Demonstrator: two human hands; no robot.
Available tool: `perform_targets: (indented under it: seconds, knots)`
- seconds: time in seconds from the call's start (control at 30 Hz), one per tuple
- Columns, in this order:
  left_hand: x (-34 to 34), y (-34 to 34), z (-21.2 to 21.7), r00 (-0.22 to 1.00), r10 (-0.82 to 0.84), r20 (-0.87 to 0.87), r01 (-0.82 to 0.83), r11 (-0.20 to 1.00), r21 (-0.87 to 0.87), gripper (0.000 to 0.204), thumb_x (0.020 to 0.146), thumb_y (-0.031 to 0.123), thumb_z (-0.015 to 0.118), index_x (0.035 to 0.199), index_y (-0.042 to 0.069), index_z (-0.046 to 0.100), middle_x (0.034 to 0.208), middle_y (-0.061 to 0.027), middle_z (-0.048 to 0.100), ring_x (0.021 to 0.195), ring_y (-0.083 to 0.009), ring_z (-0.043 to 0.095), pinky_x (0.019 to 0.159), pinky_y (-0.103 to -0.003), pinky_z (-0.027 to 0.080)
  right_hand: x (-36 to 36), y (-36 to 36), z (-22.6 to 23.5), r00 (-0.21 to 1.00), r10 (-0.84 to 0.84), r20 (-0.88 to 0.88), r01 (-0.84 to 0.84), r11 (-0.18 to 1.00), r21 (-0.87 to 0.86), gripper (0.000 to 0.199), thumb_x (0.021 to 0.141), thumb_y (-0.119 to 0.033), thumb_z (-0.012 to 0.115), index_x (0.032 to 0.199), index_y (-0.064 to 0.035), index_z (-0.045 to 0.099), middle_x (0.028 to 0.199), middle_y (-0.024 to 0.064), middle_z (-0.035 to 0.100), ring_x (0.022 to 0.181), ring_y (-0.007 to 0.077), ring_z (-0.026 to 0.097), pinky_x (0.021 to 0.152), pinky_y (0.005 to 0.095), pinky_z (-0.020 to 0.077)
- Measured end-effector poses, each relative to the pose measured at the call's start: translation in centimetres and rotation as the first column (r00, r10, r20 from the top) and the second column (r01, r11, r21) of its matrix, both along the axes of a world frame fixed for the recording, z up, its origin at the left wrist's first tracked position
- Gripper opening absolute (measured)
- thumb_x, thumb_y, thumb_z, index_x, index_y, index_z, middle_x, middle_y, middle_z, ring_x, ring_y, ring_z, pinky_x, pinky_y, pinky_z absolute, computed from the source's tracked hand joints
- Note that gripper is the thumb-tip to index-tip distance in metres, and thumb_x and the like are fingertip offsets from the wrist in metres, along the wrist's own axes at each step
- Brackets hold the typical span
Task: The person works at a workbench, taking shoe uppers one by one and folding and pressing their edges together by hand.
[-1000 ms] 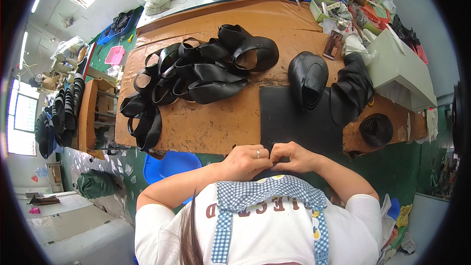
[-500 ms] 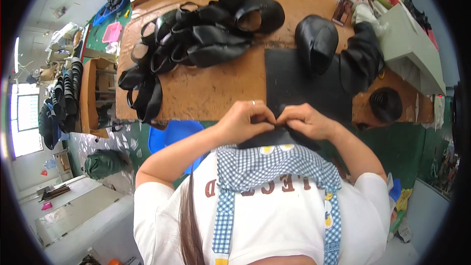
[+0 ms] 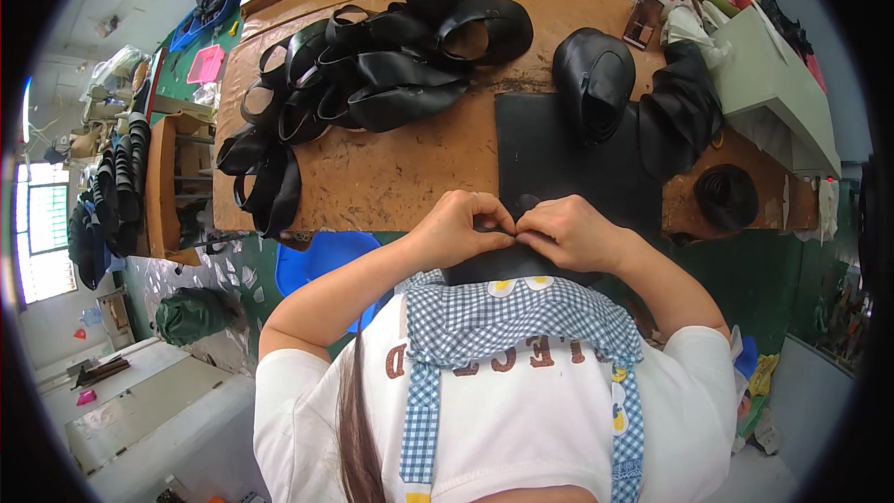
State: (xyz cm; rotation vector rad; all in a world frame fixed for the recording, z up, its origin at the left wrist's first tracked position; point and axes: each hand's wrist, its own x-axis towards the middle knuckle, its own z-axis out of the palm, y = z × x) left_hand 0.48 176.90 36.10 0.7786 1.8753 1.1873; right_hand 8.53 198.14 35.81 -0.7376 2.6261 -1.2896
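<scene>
Close to my body at the table's front edge, both hands are closed in a pinch on a black leather-like piece [image 3: 477, 270]. My left hand [image 3: 466, 225] has thumb and forefinger together at its upper edge. My right hand [image 3: 573, 233] meets it there, its fingertips pressed against those of the left. What lies between the fingertips is too small and covered to make out. Just beyond the hands a black mat [image 3: 540, 154] lies flat. On its far part stands a stack of nested black leather-like pieces [image 3: 594, 79], with a fanned row of similar black pieces [image 3: 680, 112] beside it.
A heap of looped black leather-like pieces [image 3: 400, 84] covers the left of the brown table [image 3: 391, 172]. A coiled black roll [image 3: 725, 197] sits at the right, near a pale box-like stand [image 3: 773, 84]. A blue basin [image 3: 321, 259] is below the table's left front edge.
My right hand has turned and its fingers have moved slightly left, closing against my left fingertips. My left hand stays nearly in place, and the view has shifted a little.
</scene>
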Motion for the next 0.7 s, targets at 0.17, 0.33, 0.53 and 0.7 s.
perform_targets:
  seconds: [0.17, 0.33, 0.53, 0.7]
  knots:
    - [-0.1, 0.1, 0.0, 1.0, -0.008, 0.013, 0.008, 0.999, -0.036, 0.017, 0.075, 0.013, 0.078, 0.088, 0.004, 0.073, 0.071, -0.0063, 0.063, 0.066, -0.0147, 0.058, 0.062, -0.029, 0.047, -0.2, 0.1, 0.5, 0.998, 0.058, -0.009, -0.058, 0.996, 0.066, 0.01, 0.084, -0.008, 0.061, 0.09, -0.0007, 0.064, 0.076, 0.0131, 0.064, 0.074, 0.0296, 0.064, 0.068, 0.0394, 0.0519]
    - [0.3, -0.1, 0.5, 0.998, -0.041, -0.052, 0.041, 0.999, 0.003, 0.016, 0.079, 0.01, 0.078, 0.091, 0.002, 0.071, 0.079, -0.0042, 0.065, 0.069, -0.0089, 0.058, 0.061, -0.026, 0.046, 0.1, 0.8, 0.5, 0.992, 0.091, 0.09, -0.09, 0.996, -0.017, 0.013, 0.083, -0.005, 0.061, 0.094, 0.0011, 0.063, 0.086, 0.0158, 0.064, 0.081, 0.031, 0.064, 0.071, 0.0388, 0.0519]
    - [1.2, 0.1, 0.3, 0.937, -0.034, -0.347, 0.124, 0.962, 0.242, 0.011, 0.076, 0.004, 0.076, 0.086, 0.003, 0.07, 0.073, -0.0052, 0.059, 0.063, -0.0165, 0.056, 0.055, -0.03, 0.044, 0.1, 1.9, 0.1, 0.886, 0.145, 0.441, -0.006, 0.953, -0.301, 0.023, 0.083, 0.001, 0.053, 0.102, 0.0009, 0.066, 0.09, 0.0111, 0.067, 0.078, 0.0197, 0.063, 0.071, 0.0311, 0.0515]
    - [1.0, 0.3, 0.8, 0.632, -0.091, -0.77, 0.451, 0.851, 0.269, 0.025, 0.063, 0.004, 0.074, 0.087, 0.003, 0.068, 0.072, -0.003, 0.055, 0.063, -0.0182, 0.055, 0.053, -0.031, 0.046, -0.5, 1.7, -0.7, 0.685, 0.14, 0.715, 0.187, 0.915, -0.358, 0.016, 0.091, -0.013, 0.061, 0.095, -0.0003, 0.07, 0.087, 0.0035, 0.068, 0.076, 0.0084, 0.059, 0.071, 0.025, 0.0486]
